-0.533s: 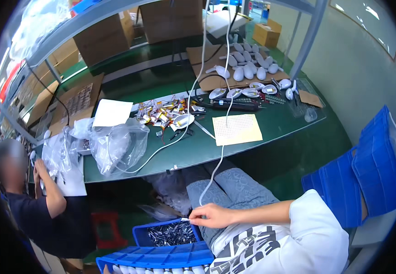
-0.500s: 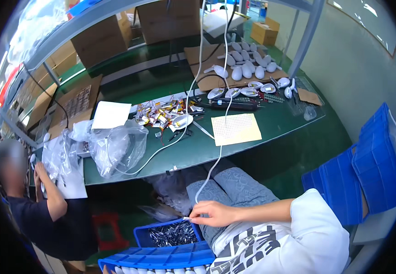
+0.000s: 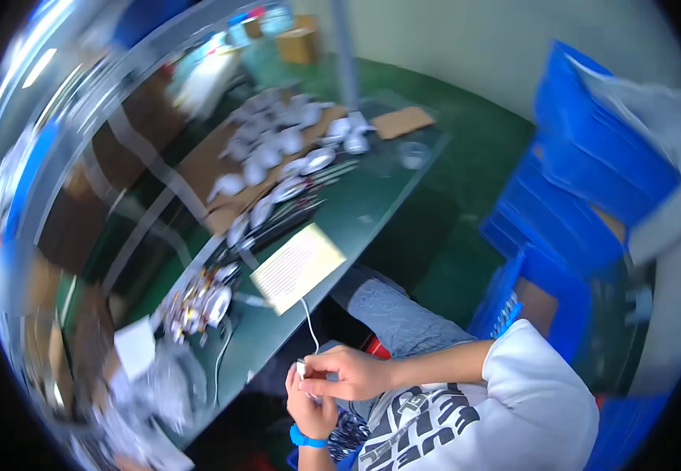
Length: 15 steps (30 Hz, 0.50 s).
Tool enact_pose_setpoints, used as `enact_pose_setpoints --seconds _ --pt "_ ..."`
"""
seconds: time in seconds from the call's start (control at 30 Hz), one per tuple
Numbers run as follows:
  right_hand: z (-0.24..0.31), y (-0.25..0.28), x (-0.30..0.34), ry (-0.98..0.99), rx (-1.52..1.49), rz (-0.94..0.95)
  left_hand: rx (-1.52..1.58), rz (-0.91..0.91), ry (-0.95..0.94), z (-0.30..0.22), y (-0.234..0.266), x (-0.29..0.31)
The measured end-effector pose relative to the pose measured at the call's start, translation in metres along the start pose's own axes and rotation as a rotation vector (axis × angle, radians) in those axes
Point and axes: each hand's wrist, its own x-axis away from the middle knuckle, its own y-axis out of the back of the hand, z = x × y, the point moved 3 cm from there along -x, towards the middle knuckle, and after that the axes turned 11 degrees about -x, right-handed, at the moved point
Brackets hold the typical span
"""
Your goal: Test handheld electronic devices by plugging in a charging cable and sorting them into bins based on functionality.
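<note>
My right hand [image 3: 348, 373] has its thumb and fingers nearly closed, pinching a small white piece [image 3: 301, 368] in front of me, off the table's near edge. The piece's long axis runs roughly near to far, its far end leaning slightly left; blur hides which end is its tip. My left hand [image 3: 307, 410] is half curled against the right; whether it grips too, I cannot tell. A white cable [image 3: 310, 323] runs from the yellow sheet [image 3: 297, 268] on the green table [image 3: 380, 208] nearward to my right hand.
</note>
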Motion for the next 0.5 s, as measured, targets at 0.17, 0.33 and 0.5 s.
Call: enact_pose_setpoints --seconds 0.17,0.33,0.5 --pt "0.002 0.089 0.049 0.168 -0.230 -0.340 0.043 0.261 -0.047 -0.047 -0.031 -0.079" --pt "-0.012 0.169 0.136 0.095 -0.090 -0.701 -0.060 -0.043 0.117 -0.024 -0.014 -0.178" --pt "-0.066 0.272 0.288 0.073 0.190 -1.438 0.057 0.078 0.220 -0.054 -0.072 -0.263"
